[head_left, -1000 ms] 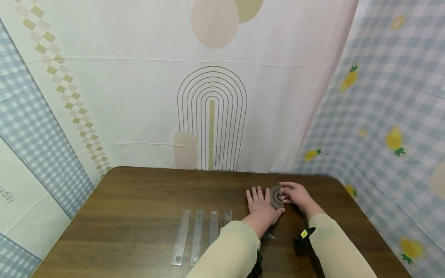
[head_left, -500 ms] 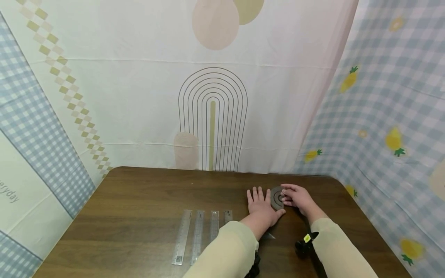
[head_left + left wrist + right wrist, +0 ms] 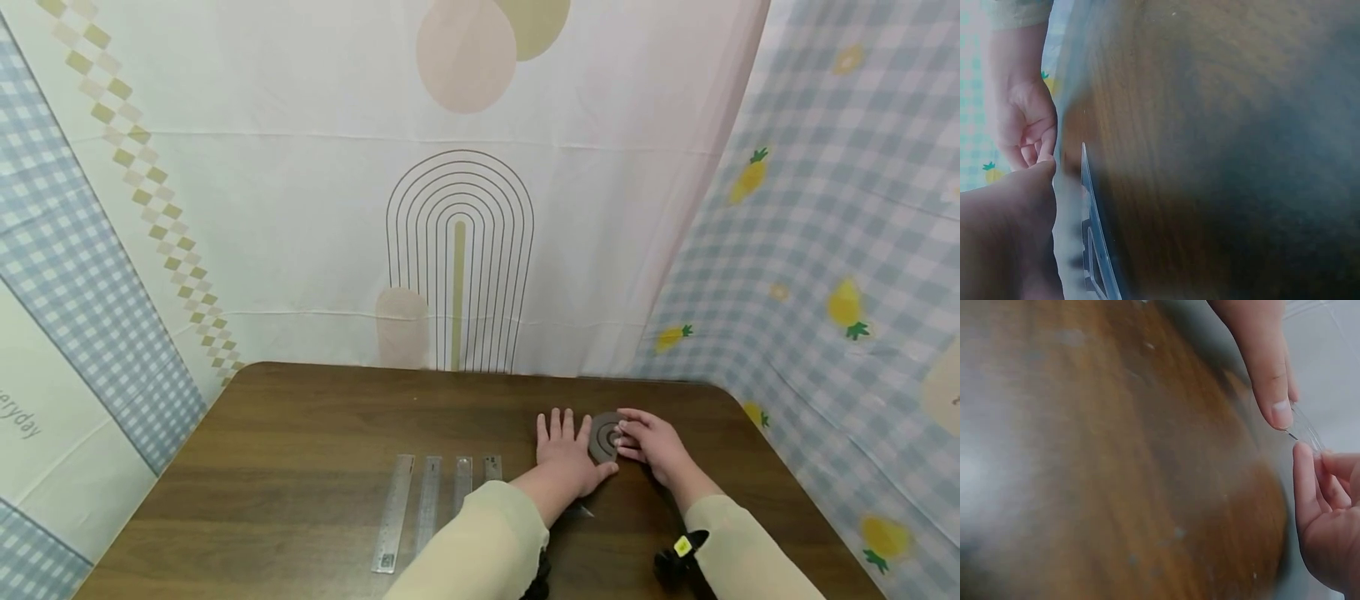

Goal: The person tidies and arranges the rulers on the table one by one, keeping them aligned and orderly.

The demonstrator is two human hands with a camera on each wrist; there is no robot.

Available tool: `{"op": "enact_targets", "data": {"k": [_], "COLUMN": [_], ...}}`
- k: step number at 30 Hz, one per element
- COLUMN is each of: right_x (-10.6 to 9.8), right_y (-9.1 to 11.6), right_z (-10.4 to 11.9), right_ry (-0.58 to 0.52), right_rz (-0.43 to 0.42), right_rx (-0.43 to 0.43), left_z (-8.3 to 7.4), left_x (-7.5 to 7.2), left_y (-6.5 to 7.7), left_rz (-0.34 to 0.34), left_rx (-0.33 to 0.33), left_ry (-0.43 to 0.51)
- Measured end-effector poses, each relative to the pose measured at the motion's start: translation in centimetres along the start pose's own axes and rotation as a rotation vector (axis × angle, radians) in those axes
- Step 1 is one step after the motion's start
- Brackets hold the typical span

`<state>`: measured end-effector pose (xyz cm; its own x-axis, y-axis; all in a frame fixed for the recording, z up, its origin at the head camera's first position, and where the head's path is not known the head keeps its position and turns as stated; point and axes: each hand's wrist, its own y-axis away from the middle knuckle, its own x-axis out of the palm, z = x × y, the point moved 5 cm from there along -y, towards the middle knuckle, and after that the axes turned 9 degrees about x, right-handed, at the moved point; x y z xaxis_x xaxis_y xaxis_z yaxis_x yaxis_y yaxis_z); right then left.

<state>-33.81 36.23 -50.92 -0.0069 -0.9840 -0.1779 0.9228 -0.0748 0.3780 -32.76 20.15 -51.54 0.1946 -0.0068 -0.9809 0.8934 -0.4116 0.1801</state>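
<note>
A clear protractor point(image 3: 602, 438) with curved markings lies at the right of the table in the head view, its rounded side facing left. My left hand point(image 3: 566, 458) rests flat with fingers spread, its index finger and thumb beside the protractor's edge. My right hand point(image 3: 655, 446) pinches the protractor's straight right edge between thumb and fingers. The right wrist view gives the protractor point(image 3: 1307, 428) nearly edge-on between both hands. Under the left wrist, a clear set square point(image 3: 1099, 256) shows in the left wrist view; only a corner appears in the head view.
Several clear rulers lie in a row left of the left arm, the leftmost ruler point(image 3: 393, 512) and the rightmost ruler point(image 3: 492, 467) among them; the sleeve covers parts of some. The brown wooden table point(image 3: 300, 467) ends at a patterned cloth point(image 3: 337, 250) behind.
Both hands and the protractor have shifted slightly right and towards me. The right hand keeps its pinch on the protractor; the rulers stay where they were.
</note>
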Motion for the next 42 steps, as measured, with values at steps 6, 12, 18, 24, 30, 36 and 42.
{"op": "enact_targets", "data": {"k": [6, 12, 18, 24, 30, 36, 42], "right_x": [0.2, 0.4, 0.5, 0.7, 0.8, 0.9, 1.2], "right_y": [1.4, 2.8, 4.2, 5.8, 7.2, 8.1, 8.5], "right_z": [-0.4, -0.9, -1.3, -1.8, -2.4, -3.1, -3.4], "right_ry": [-0.058, -0.096, -0.121, -0.121, -0.136, -0.157, -0.178], "right_rz": [-0.027, -0.058, -0.071, -0.080, -0.086, -0.094, -0.097], "right_rx": [0.003, 0.021, 0.016, 0.047, 0.065, 0.079, 0.076], "left_z": [0.1, 0.1, -0.1, -0.1, -0.4, -0.6, -0.5], "left_x": [-1.0, -0.9, -0.2, -0.7, -0.5, -0.1, -0.2], "left_y": [1.7, 2.4, 2.7, 4.4, 5.3, 5.5, 5.9], "left_rz": [-0.018, -0.007, -0.002, 0.044, 0.078, 0.099, 0.090], "left_rx": [0.052, 0.101, 0.150, 0.203, 0.244, 0.265, 0.263], "left_ry": [-0.025, -0.080, -0.067, -0.052, -0.045, -0.051, -0.071]}}
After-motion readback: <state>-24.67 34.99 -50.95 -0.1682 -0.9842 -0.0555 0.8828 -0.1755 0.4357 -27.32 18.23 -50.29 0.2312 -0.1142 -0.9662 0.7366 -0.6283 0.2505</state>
